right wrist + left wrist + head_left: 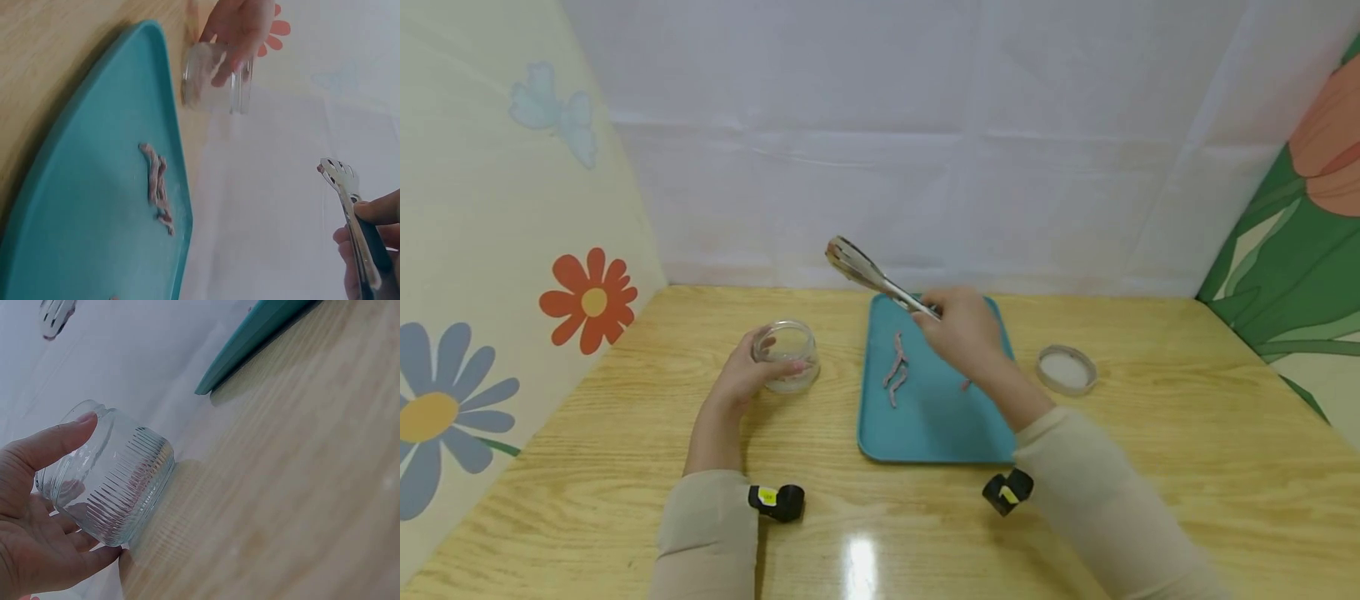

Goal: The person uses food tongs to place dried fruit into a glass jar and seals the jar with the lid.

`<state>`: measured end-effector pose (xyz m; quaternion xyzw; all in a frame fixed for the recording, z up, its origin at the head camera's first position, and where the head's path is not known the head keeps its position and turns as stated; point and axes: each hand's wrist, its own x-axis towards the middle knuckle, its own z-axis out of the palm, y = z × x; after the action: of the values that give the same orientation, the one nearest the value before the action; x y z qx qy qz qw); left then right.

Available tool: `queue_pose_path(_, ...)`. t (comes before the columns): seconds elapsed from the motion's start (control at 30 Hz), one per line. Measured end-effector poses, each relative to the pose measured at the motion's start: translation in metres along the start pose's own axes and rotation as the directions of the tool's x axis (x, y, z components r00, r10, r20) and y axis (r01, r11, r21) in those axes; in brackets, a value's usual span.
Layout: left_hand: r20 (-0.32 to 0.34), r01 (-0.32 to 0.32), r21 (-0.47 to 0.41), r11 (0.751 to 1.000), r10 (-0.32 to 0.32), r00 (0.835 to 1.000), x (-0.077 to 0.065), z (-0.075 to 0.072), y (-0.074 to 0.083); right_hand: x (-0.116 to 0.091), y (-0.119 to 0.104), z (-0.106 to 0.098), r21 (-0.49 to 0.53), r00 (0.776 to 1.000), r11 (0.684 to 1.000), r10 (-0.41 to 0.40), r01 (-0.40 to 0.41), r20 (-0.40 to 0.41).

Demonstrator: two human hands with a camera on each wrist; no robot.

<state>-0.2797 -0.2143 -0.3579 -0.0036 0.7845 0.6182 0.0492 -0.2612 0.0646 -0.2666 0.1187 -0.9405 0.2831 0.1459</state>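
My left hand (pixel 739 377) grips a clear ribbed glass jar (pixel 131 487) standing on the table, its thumb across the jar's upper side. Something pinkish shows through the lower glass in the left wrist view. My right hand (pixel 966 329) holds metal tongs (pixel 865 268) above the far side of a teal tray (pixel 936 437), tips pointing left and up. At those tips, a small reddish-brown bit (pixel 321 168) appears in the right wrist view. Thin pinkish strips (pixel 897 362) lie on the tray's left part. Another piece (pixel 966 384) is partly hidden by my right forearm.
To the right of the tray lies a round lid (pixel 1066 371) on the wooden table (pixel 1150 442). A white cloth (pixel 1037 167) hangs behind the table. Flower-patterned panels flank it on the left and right. Each wrist carries a small black camera (pixel 778 502).
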Motion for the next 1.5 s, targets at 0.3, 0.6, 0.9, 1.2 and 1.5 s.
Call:
queue_pose_path(0.3, -0.012, -0.005, -0.013, 1.000, 0.005, 1.000, 0.000, 0.001, 0.001, -0.004, -0.019, 0.019, -0.068, 0.997, 0.997, -0.014, 0.020, 0.077)
queue_pose_path(0.6, -0.012, 0.006, 0.003, 1.000, -0.005, 1.000, 0.001, 0.001, 0.000, -0.009, -0.030, 0.038, -0.087, 0.990, 0.994, -0.056, 0.067, 0.129)
queue_pose_path(0.9, 0.000, -0.016, -0.018, 1.000, 0.016, 1.000, 0.001, 0.001, -0.003, -0.015, -0.039, 0.053, -0.105, 0.981, 0.993, -0.040, 0.060, 0.188)
queue_pose_path(1.2, -0.003, -0.020, -0.018, 1.000, 0.020, 1.000, 0.001, 0.002, -0.003, -0.019, -0.040, 0.059, -0.129, 0.978, 0.990, -0.031, 0.059, 0.206)
queue_pose_path(1.5, -0.007, -0.016, 0.018, 1.000, 0.016, 1.000, -0.001, 0.001, -0.001, -0.021, -0.037, 0.060, -0.114, 0.979, 0.992, -0.026, 0.050, 0.201)
